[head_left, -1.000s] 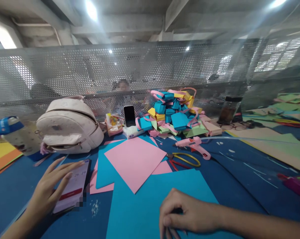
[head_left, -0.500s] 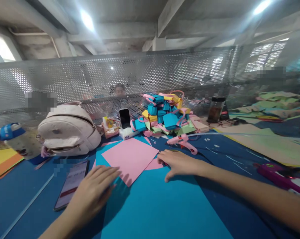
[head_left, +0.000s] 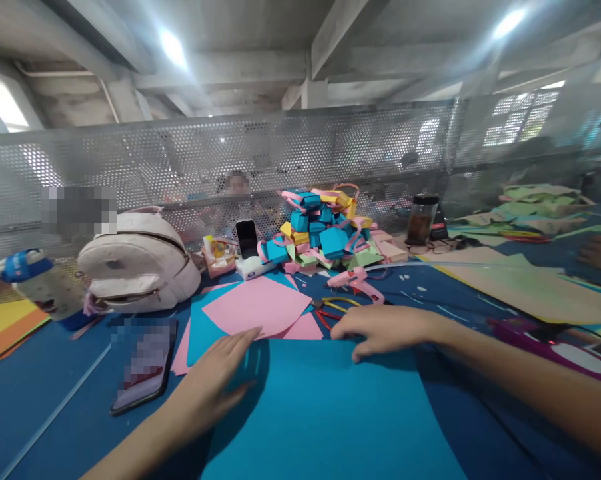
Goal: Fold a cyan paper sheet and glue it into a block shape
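Blue cloth covers the desk (head_left: 40, 387), and a grey metal wall full of little holes stands along its far edge. Right at the near edge, in the middle, lies a big blue paper sheet (head_left: 325, 413). The left hand (head_left: 215, 377) lies flat and open on the sheet's far left corner, fingers spread, gripping nothing. The right hand (head_left: 380, 328) rests open on the sheet's far edge, fingers bent down a little, holding nothing. Just past the hands lie a pink paper sheet (head_left: 253, 305) on top of more blue and pink paper, and scissors (head_left: 333, 310) with yellow and red handles. A pink glue gun (head_left: 353, 283) lies near the scissors. A phone (head_left: 143, 367) lies left of the left hand. Toward the far edge sit a white backpack (head_left: 138, 263), a bottle with a blue cap (head_left: 35, 283) and a heap of folded paper boxes (head_left: 325, 233)
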`<state>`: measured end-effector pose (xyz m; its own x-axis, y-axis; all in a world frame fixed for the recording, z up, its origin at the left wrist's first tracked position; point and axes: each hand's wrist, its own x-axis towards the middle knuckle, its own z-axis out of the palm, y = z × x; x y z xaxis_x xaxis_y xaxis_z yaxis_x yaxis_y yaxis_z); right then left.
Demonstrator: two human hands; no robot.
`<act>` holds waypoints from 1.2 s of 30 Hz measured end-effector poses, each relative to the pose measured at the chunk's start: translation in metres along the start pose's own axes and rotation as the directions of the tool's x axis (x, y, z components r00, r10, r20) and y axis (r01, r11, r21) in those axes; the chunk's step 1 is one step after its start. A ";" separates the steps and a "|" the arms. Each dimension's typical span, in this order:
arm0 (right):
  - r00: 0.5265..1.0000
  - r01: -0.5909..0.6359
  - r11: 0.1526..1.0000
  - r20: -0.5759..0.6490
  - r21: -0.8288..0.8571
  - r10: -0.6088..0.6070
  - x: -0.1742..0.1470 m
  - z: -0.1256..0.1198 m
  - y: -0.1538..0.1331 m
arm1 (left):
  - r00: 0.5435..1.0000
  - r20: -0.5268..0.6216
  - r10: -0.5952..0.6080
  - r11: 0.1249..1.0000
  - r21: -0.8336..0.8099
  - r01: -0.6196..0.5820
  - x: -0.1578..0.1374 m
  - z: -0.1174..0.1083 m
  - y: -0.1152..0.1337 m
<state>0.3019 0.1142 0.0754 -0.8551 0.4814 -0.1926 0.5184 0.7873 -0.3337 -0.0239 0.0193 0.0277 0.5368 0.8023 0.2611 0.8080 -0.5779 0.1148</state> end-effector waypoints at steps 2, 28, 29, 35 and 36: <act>0.999 0.045 0.999 0.011 0.029 -0.045 -0.014 -0.007 -0.004 | 1.000 -0.021 -0.017 1.000 -0.016 0.016 0.000 -0.008 0.002; 0.893 0.066 0.965 -0.417 -0.254 -0.171 0.022 0.024 -0.014 | 0.998 -0.027 -0.064 0.943 0.325 0.070 0.018 -0.015 -0.002; 0.898 0.111 0.955 -0.384 -0.273 -0.214 0.021 0.027 -0.013 | 0.999 -0.033 -0.037 0.950 0.310 0.046 0.014 -0.009 -0.002; 0.917 0.225 0.942 -0.273 -0.250 -0.292 0.016 0.047 -0.016 | 0.986 -0.120 0.114 0.975 0.206 -0.087 -0.002 0.015 -0.007; 0.911 0.222 0.944 -0.293 -0.245 -0.290 0.017 0.049 -0.016 | 0.982 -0.138 0.130 0.975 0.198 -0.102 -0.002 0.016 -0.009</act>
<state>0.2787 0.0908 0.0323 -0.9266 0.3232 0.1922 0.3020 0.9442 -0.1314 -0.0282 0.0249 0.0103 0.5989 0.6918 0.4034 0.7811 -0.6156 -0.1040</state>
